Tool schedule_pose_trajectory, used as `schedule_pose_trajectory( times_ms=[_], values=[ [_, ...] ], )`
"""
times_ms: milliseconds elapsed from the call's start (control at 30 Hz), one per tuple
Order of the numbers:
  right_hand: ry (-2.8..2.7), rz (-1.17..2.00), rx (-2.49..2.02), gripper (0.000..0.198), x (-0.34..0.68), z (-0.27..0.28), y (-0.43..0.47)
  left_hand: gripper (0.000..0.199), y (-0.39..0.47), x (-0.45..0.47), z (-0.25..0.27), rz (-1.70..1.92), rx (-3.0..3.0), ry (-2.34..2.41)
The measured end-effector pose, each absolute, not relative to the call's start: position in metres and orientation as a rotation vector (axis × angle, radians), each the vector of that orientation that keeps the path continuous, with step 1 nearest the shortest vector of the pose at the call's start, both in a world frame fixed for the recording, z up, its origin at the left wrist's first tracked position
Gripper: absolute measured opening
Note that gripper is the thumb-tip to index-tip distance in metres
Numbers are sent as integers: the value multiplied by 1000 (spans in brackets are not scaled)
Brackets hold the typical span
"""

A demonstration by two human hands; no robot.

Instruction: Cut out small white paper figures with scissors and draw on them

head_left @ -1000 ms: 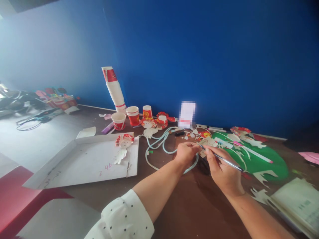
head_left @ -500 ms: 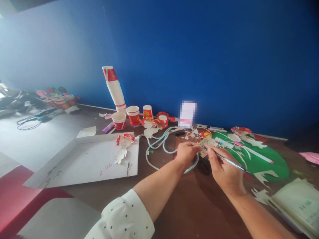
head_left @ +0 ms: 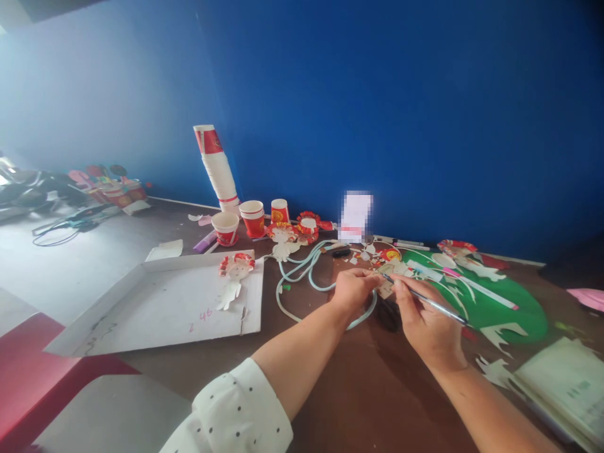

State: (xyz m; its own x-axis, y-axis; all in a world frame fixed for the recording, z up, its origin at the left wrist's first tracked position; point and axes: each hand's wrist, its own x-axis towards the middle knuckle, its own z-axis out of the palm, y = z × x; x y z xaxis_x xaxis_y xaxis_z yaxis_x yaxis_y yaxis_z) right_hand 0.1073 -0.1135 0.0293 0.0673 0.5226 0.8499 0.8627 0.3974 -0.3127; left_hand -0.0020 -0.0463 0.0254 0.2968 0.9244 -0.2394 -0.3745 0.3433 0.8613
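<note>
Pale rectangle point(head_left: 356, 217) is pixelated; pink object point(head_left: 589, 298) (far right) cut off; pen point(head_left: 438, 307) tip too small to tell.

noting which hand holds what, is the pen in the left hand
No, the right hand grips the pen, with one end close to the left hand's fingertips.

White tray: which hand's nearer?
Left. The left hand is off to the right of the white tray, not touching it; the right hand, holding a pen, is farther right, beyond the left.
</note>
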Motion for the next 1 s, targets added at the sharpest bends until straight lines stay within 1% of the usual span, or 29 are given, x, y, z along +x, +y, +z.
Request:
schedule_pose_trajectory(
  times_ms=[333, 567, 767, 1000],
  values=[
    [-1605, -405, -1238, 14, 106, 30, -113, 21, -43, -3, 21, 955, 814, 818],
    [-1642, -409, -1228, 14, 109, 30, -114, 17, -40, -3, 17, 907, 762, 751],
    [-1647, -387, -1232, 15, 112, 31, -114, 22, -39, -3, 16, 892, 779, 735],
    [-1651, -370, -1247, 16, 112, 33, -114, 23, -39, -3, 16, 896, 790, 730]
  ],
)
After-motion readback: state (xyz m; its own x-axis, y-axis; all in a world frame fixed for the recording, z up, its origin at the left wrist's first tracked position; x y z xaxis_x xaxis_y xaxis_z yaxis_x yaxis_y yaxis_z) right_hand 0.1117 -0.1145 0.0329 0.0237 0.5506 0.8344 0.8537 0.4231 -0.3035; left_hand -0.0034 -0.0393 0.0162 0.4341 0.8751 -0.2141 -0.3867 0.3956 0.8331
